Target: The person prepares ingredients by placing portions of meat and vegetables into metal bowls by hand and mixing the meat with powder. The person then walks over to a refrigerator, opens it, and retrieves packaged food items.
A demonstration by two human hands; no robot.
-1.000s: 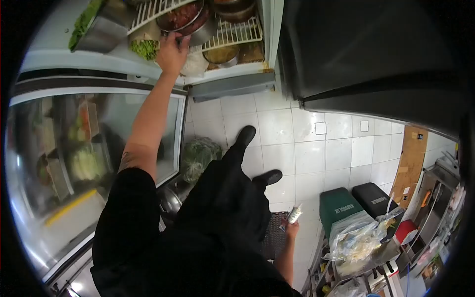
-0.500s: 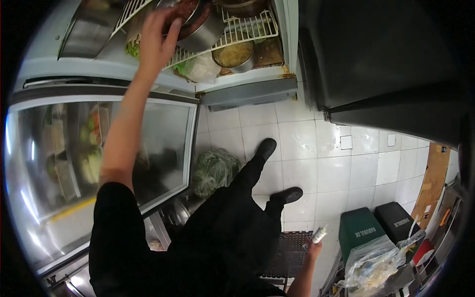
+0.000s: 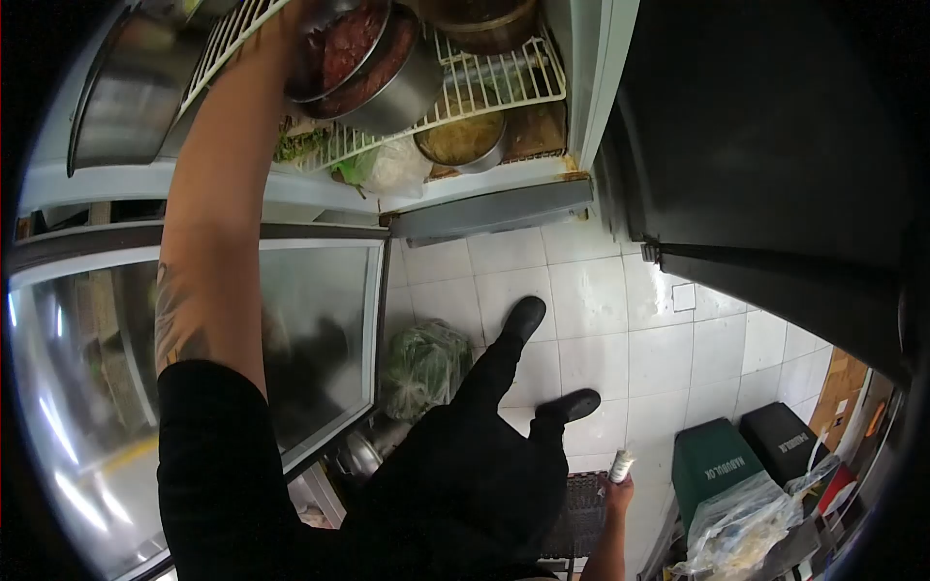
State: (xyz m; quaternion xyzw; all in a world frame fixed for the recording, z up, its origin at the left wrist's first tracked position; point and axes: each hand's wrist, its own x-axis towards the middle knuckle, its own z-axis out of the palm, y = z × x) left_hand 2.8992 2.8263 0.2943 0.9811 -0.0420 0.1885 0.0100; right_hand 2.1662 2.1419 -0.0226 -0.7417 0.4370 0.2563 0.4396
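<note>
My left arm reaches up into the open fridge, above a white wire shelf (image 3: 492, 89). Its fingers are dark and cut off near the top edge, beside a metal bowl of red meat (image 3: 351, 48); whether they hold anything cannot be made out. Under that bowl sits a larger steel pot (image 3: 395, 92) with more red food. Low at the right, my right hand (image 3: 617, 492) is closed round a small white cylindrical item (image 3: 620, 467), which points upward in the view.
The open glass door (image 3: 320, 329) stands at the left. A bag of greens (image 3: 426, 368) lies on the floor beside my legs. Green (image 3: 715, 465) and black (image 3: 778, 434) bins are at the lower right. A pot of yellowish food (image 3: 463, 136) sits under the shelf.
My left hand has moved off the meat bowl's rim and up, deeper into the fridge at the top edge. My right hand still holds the white item.
</note>
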